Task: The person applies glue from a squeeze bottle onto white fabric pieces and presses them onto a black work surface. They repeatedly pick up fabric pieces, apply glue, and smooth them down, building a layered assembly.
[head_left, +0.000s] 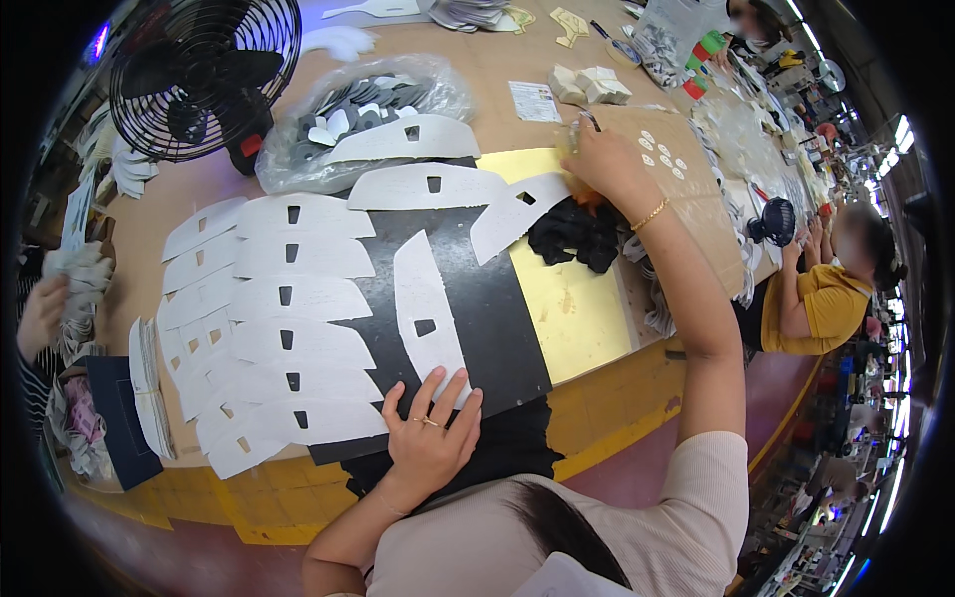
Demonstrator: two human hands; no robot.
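My left hand (pixel 430 428) lies with fingers spread on the lower end of a long white cut piece (pixel 423 289), which has one small four-sided hole and rests on a black board (pixel 487 308). Out at the far right, my right hand (pixel 609 159) is closed round a thin tool with a dark handle (pixel 590 120); its working end is hidden. Beside that hand are a blurred yellowish container (pixel 568 137) and a crumpled black cloth (pixel 577 235). Similar white pieces with holes overlap in a column (pixel 298 298) at the left, and another piece (pixel 512 217) lies aslant by the cloth.
Yellow sheet (pixel 577 318) lies right of the board. A clear plastic bag (pixel 288 159) of dark and white pieces stands behind, near a black fan (pixel 199 80). Pale blocks (pixel 589 86) sit farther back. Co-workers are at the left and right, one in a yellow top (pixel 826 308).
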